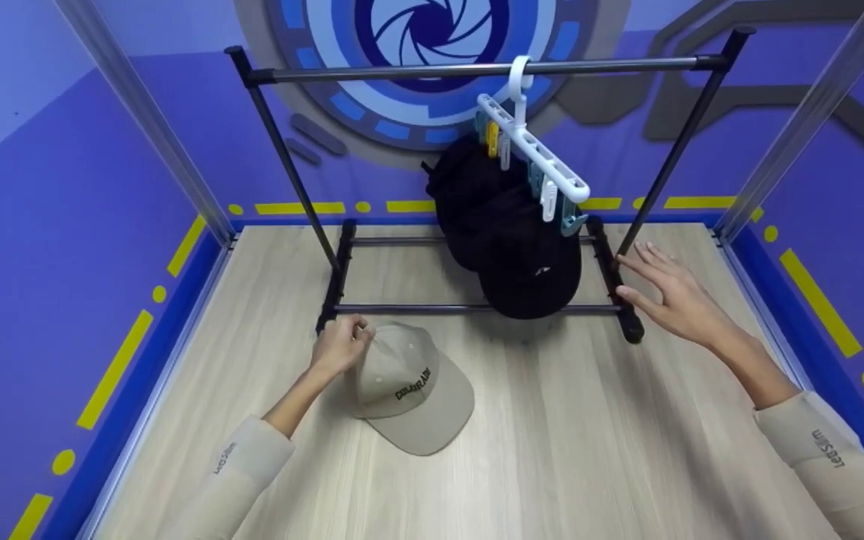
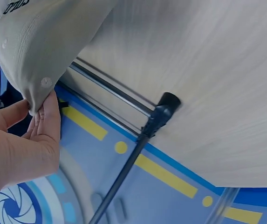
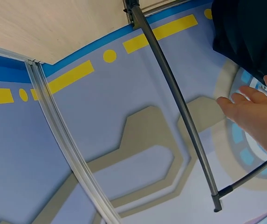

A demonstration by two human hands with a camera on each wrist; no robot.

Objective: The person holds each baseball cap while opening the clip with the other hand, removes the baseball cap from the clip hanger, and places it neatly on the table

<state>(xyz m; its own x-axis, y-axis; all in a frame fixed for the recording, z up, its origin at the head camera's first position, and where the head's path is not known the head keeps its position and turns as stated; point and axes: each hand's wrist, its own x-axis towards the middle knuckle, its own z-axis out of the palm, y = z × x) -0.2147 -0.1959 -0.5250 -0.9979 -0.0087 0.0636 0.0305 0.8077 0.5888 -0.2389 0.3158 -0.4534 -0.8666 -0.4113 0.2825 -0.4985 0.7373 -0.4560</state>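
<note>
My left hand pinches the top of a beige cap with "COLORADO" lettering. In the left wrist view, thumb and fingers squeeze the cloth of its crown. To the right, my right hand is held with fingers extended, near the rack's right foot, holding nothing. Dark caps hang from the clips of a white hanger, whose hook sits over the rack's top bar; one shows a small white logo. How many dark caps there are, I cannot tell.
A black metal rack stands at the back of the wooden surface, its lower bars just behind the beige cap. Purple-blue printed walls enclose the back and sides. Metal posts rise at the rear corners.
</note>
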